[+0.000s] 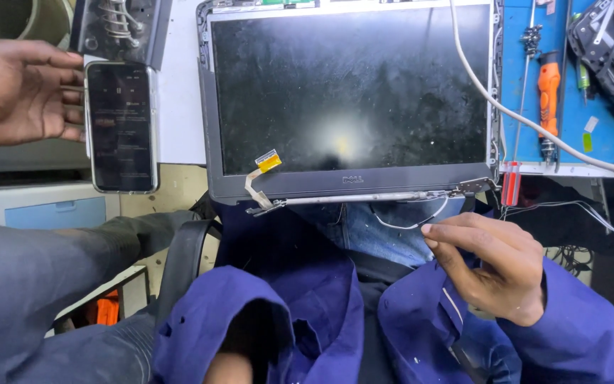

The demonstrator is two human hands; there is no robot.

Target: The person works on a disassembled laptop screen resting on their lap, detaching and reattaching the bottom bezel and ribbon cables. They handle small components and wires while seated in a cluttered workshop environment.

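Observation:
A detached laptop screen panel (349,92) with a dark, dusty display stands on my lap and leans against the bench. Along its lower edge runs a metal hinge bar (364,198), with a flat ribbon cable carrying a yellow tag (268,161) and a thin loose wire (406,225). My right hand (495,267), in a blue sleeve, hovers just below the panel's right hinge with its fingers loosely curled, the fingertips close to the thin wire and nothing gripped. Of my left hand (227,370) only a sliver shows beneath the blue sleeve at the bottom edge.
At the upper left another person's hand (15,89) holds a dark smartphone (122,126) upright; their grey sleeve (37,277) crosses the lower left. On a blue mat (513,71) at the right lie an orange screwdriver (548,99) and a red-handled one (511,183). A white cable (534,124) crosses it.

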